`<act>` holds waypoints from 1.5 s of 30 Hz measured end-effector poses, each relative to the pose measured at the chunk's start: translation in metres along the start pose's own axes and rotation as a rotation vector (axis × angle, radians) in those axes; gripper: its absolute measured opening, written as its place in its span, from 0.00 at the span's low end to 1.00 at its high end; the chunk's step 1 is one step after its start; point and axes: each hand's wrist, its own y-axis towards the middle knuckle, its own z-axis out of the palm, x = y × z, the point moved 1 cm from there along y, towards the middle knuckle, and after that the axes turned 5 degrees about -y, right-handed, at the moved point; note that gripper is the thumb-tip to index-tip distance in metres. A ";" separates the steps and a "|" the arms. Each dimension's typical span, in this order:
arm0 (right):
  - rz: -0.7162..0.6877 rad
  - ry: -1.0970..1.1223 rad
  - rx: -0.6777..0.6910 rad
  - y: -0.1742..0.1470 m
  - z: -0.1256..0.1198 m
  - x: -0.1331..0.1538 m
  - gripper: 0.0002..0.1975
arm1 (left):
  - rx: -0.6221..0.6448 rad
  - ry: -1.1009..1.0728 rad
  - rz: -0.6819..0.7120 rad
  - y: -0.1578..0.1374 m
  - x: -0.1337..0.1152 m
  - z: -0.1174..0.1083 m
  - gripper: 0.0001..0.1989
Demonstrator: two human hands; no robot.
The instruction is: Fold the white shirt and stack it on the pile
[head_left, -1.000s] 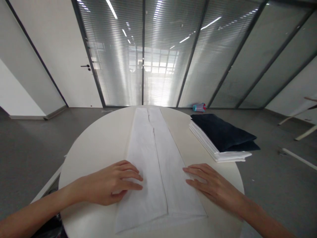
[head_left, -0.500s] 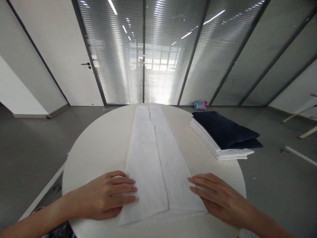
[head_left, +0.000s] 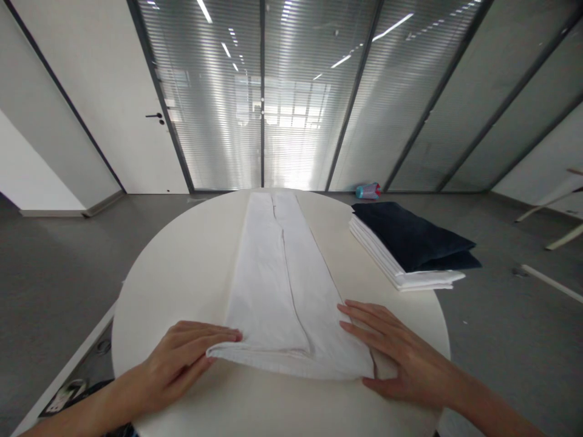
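A white cloth (head_left: 268, 291), folded into a long strip with its side flaps meeting along the middle, lies across the round table. My left hand (head_left: 182, 358) grips its near left corner, fingers on top and thumb underneath, and that corner is slightly raised. On the right edge of the cloth rests my right hand (head_left: 392, 346), its fingers spread and stretched out over the fabric. The right thumb is apart from the fingers, beside the near right corner.
The white round table (head_left: 177, 261) carries a stack of folded white cloth (head_left: 378, 249) at the right, topped by a folded dark navy cloth (head_left: 410, 237). A blue and red object (head_left: 368, 191) lies on the floor by the glass partition. Pale furniture legs (head_left: 553, 294) stand at far right.
The cloth's near edge has shifted away from me and its left corner is now lifted in my left hand. My right hand has moved slightly forward and its fingers have spread.
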 end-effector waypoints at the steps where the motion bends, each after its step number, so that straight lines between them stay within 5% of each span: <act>1: -0.006 0.016 0.021 0.005 0.000 -0.002 0.43 | -0.035 0.009 -0.029 0.000 0.000 -0.001 0.16; 5: -0.082 0.061 0.060 0.021 0.003 -0.004 0.53 | -0.202 0.075 -0.111 -0.007 0.005 0.000 0.13; 8: -0.118 0.062 -0.001 0.026 0.007 0.000 0.48 | -0.279 0.081 -0.117 -0.010 0.011 -0.002 0.14; 14: -0.125 -0.003 -0.119 0.025 0.008 0.000 0.25 | 0.211 -0.067 0.307 0.003 0.011 -0.005 0.22; 17: -0.111 -0.031 -0.173 0.029 0.005 -0.002 0.20 | 0.332 -0.052 0.338 0.002 0.019 -0.003 0.34; 24: -0.133 -0.115 -0.208 0.040 0.002 -0.011 0.21 | 0.389 0.097 0.191 -0.009 0.055 -0.004 0.33; 31: -0.114 -0.101 -0.154 0.050 0.013 -0.028 0.20 | 0.469 0.049 0.026 0.011 0.071 0.008 0.32; 39: -0.068 0.049 -0.072 0.062 0.020 -0.044 0.18 | 0.461 -0.066 0.023 0.014 0.082 0.017 0.26; 42: 0.104 0.239 -0.087 0.073 0.018 -0.047 0.15 | 0.387 -0.253 -0.151 0.020 0.086 0.014 0.21; 45: 0.386 0.470 -0.099 0.091 0.020 -0.054 0.21 | 0.232 -0.473 -0.584 0.035 0.103 0.013 0.29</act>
